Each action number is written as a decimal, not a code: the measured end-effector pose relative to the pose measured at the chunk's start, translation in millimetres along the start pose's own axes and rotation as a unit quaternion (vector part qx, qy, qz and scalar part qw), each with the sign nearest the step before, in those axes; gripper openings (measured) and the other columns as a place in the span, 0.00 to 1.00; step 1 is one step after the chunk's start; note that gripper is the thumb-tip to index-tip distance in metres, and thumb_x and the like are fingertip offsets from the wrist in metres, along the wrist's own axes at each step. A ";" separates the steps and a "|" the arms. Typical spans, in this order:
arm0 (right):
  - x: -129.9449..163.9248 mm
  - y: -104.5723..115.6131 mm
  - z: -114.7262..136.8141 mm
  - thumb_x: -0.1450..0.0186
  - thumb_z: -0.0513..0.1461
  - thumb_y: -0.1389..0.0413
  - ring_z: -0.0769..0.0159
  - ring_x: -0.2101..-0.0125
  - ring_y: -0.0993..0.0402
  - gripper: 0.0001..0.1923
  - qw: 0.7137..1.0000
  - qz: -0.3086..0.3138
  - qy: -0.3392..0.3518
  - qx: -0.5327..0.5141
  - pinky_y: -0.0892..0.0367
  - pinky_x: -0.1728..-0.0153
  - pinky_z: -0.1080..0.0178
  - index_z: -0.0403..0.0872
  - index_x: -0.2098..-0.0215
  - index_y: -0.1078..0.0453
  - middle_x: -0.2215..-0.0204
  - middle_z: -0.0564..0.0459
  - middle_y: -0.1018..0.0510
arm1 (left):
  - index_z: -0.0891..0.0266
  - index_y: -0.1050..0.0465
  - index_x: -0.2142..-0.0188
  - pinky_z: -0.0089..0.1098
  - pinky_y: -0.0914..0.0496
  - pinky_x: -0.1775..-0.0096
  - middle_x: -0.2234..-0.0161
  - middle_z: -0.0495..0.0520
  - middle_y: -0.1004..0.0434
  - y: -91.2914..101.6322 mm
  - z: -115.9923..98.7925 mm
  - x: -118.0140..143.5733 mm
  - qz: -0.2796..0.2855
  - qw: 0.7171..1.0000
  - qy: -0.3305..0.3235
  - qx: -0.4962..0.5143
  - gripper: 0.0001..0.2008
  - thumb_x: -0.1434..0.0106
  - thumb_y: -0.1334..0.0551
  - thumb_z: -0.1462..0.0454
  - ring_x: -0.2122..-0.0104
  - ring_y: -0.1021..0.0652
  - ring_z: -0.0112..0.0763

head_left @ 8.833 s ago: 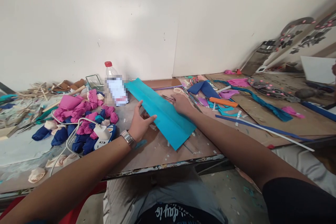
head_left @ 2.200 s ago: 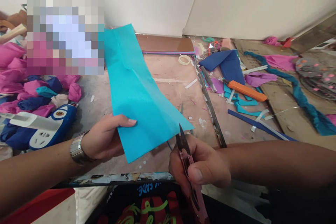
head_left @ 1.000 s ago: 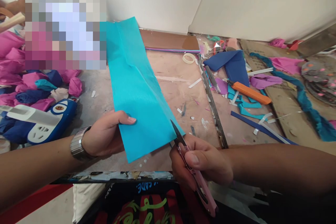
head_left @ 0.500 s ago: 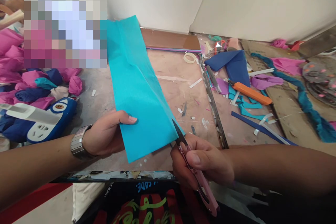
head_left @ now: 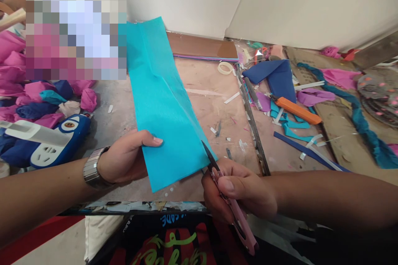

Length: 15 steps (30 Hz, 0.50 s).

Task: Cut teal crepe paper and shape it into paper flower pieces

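Observation:
A long turquoise sheet of what looks like crepe paper (head_left: 164, 107) stretches from near me toward the back of the table, creased along its length. My left hand (head_left: 127, 155) grips its near left edge, thumb on top and fingers hidden underneath. In my right hand (head_left: 239, 186) is a pair of pink-handled thread snips (head_left: 238, 219) with dark blades. One blade lies over the sheet's near right corner; the other is mostly hidden beneath it. My right thumb presses on the handle.
At left, a blue-and-white power strip (head_left: 59, 140) sits beside crumpled pink and blue paper (head_left: 37, 91). Toward the right lie a tape roll (head_left: 225, 68), an orange utility knife (head_left: 298, 110), navy paper (head_left: 273, 76) and scraps. Brown sheets (head_left: 202, 45) lie at the back.
The snips and my right thumb have shifted very slightly left over the paper's corner. My left hand keeps the same hold.

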State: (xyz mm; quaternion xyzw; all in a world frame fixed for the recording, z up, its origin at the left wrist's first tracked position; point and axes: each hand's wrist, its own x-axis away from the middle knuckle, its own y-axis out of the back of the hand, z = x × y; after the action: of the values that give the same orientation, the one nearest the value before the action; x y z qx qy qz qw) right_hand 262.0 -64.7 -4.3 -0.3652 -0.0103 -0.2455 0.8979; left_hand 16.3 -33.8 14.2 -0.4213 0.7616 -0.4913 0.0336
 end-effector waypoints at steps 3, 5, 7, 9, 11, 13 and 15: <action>0.2 -0.5 1.0 0.31 0.56 0.47 0.75 0.89 0.46 0.29 1.000 -0.003 0.000 0.001 0.53 0.87 0.69 0.42 0.78 0.32 0.90 0.61 0.41 | 0.69 0.20 0.56 0.41 0.21 0.53 0.57 0.60 0.14 0.4 0.2 -0.1 -0.001 1.000 -0.004 0.005 0.13 0.38 0.40 0.69 0.58 0.15 0.48; 0.2 -0.2 0.6 0.31 0.57 0.48 0.75 0.89 0.46 0.29 1.000 -0.002 -0.003 0.005 0.53 0.88 0.69 0.42 0.78 0.33 0.90 0.60 0.41 | 0.69 0.20 0.55 0.40 0.21 0.54 0.57 0.58 0.14 -0.1 0.3 0.0 -0.013 1.000 -0.004 0.003 0.14 0.38 0.40 0.69 0.57 0.15 0.47; 0.2 0.4 0.1 0.31 0.58 0.48 0.74 0.89 0.45 0.30 1.000 0.001 -0.008 0.010 0.52 0.88 0.69 0.43 0.78 0.33 0.89 0.60 0.39 | 0.68 0.20 0.55 0.40 0.21 0.54 0.57 0.57 0.14 -0.5 0.3 0.2 -0.016 1.000 -0.002 -0.001 0.14 0.39 0.39 0.69 0.58 0.15 0.47; 0.1 0.6 0.3 0.32 0.59 0.48 0.74 0.89 0.44 0.30 1.000 0.002 -0.014 0.012 0.52 0.88 0.69 0.43 0.78 0.33 0.89 0.59 0.37 | 0.68 0.20 0.54 0.40 0.21 0.54 0.57 0.58 0.14 -0.4 0.4 0.2 -0.015 1.000 0.001 0.001 0.15 0.40 0.38 0.68 0.58 0.15 0.47; 0.1 0.3 1.4 0.32 0.59 0.48 0.74 0.89 0.44 0.30 1.000 -0.003 -0.021 0.011 0.52 0.88 0.69 0.43 0.78 0.33 0.89 0.59 0.38 | 0.69 0.20 0.53 0.40 0.21 0.54 0.57 0.59 0.14 -0.2 0.5 0.0 -0.018 1.000 0.003 0.004 0.16 0.40 0.39 0.68 0.57 0.15 0.47; 0.1 0.0 2.6 0.32 0.59 0.47 0.74 0.89 0.44 0.30 1.000 -0.007 -0.027 0.012 0.52 0.88 0.69 0.43 0.78 0.33 0.89 0.60 0.39 | 0.69 0.21 0.52 0.40 0.21 0.54 0.56 0.59 0.14 -0.5 0.4 -0.3 -0.020 1.000 0.001 0.002 0.16 0.38 0.41 0.68 0.57 0.15 0.47; 0.2 0.4 3.1 0.32 0.59 0.47 0.74 0.89 0.43 0.30 1.000 -0.006 -0.029 0.011 0.51 0.88 0.69 0.43 0.78 0.33 0.89 0.60 0.40 | 0.70 0.20 0.53 0.42 0.21 0.54 0.56 0.61 0.15 -1.6 0.1 -0.5 -0.009 1.000 -0.006 -0.007 0.16 0.38 0.42 0.69 0.56 0.15 0.49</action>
State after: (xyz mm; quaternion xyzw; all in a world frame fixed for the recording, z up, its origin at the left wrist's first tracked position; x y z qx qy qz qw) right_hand 262.8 -62.5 -2.3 -0.3623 -0.0408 -0.2397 0.8998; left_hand 17.7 -33.8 15.3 -0.4311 0.7613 -0.4833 0.0308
